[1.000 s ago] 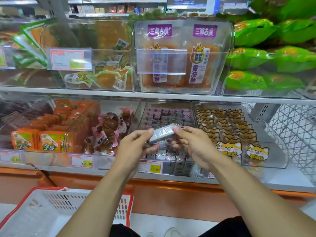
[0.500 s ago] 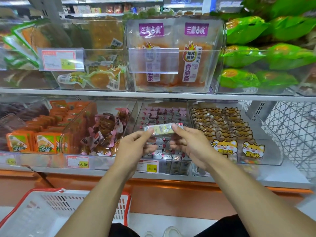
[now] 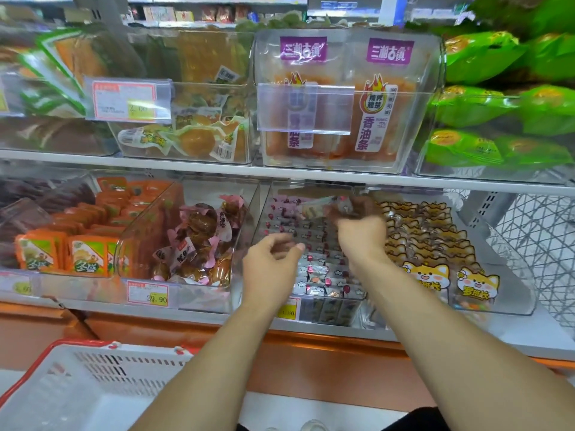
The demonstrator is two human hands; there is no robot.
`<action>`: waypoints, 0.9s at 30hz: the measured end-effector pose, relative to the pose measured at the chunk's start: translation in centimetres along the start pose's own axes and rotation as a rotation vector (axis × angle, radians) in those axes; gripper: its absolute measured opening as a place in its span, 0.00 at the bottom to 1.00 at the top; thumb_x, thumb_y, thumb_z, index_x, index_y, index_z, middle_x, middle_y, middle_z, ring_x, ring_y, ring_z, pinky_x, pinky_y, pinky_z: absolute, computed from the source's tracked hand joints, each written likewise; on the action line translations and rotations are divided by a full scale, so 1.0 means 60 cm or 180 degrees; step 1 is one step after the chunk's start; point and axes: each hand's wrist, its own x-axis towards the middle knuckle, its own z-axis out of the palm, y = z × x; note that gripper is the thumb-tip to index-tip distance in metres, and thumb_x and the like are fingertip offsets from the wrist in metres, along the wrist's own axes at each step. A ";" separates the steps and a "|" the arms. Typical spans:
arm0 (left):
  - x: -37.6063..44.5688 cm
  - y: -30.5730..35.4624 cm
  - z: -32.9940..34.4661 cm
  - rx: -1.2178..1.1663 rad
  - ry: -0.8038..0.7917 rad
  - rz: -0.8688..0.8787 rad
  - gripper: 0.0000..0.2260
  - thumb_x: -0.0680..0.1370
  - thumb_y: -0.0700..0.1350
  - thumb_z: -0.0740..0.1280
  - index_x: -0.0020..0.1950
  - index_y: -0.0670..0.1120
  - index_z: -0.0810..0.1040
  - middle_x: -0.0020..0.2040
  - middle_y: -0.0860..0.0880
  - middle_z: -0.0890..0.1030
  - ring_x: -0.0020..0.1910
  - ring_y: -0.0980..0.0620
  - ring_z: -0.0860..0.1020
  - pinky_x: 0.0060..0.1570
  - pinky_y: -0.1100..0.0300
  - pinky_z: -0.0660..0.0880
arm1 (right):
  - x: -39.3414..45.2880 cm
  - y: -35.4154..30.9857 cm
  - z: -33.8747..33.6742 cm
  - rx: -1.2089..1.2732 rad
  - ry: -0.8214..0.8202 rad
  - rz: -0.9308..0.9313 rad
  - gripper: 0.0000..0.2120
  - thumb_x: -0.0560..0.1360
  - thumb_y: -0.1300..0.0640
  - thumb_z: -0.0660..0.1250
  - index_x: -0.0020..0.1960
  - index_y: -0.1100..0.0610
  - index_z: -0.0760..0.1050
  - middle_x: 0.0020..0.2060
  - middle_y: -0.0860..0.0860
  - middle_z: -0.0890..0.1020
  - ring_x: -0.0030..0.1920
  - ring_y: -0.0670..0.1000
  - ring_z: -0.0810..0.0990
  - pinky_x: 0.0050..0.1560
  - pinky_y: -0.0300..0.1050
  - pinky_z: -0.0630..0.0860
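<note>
The white basket [image 3: 130, 353] with the red rim sits nearest, below and left of the clear bin [image 3: 263, 213] of small packets. 2 bare forearms reach up from the bottom edge toward that bin.

The left hand [image 3: 272, 262] hangs in front of the bin's left half, fingers loosely curled, thumb near the forefinger, nothing in it. The right hand [image 3: 362, 236] is deeper, over the bin's right half. Its fingers are curled and blurred, and they seem to pinch 1 end of a small packet [image 3: 317, 207]. That packet lies level above the back rows of the bin, clear of the other packets.

Left of the bin stands a tub of brown snacks [image 3: 193, 231] in pink wrappers, with a 29.90 price tag [image 3: 148, 294] on its front; further left are orange packs [image 3: 81, 241]. Right of the bin are cat-faced packs [image 3: 435, 244].

On the shelf above the bin, purple-labelled packs [image 3: 345, 98] stand upright in a clear box, with green bags [image 3: 497, 98] to their right.
</note>
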 end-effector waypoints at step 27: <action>0.015 -0.035 0.000 0.1742 -0.0649 0.0905 0.15 0.77 0.49 0.72 0.62 0.50 0.81 0.58 0.53 0.80 0.62 0.54 0.71 0.63 0.58 0.69 | 0.101 0.075 0.101 -0.4227 -0.1333 -0.1168 0.12 0.80 0.64 0.58 0.59 0.62 0.78 0.64 0.62 0.77 0.68 0.64 0.70 0.70 0.60 0.68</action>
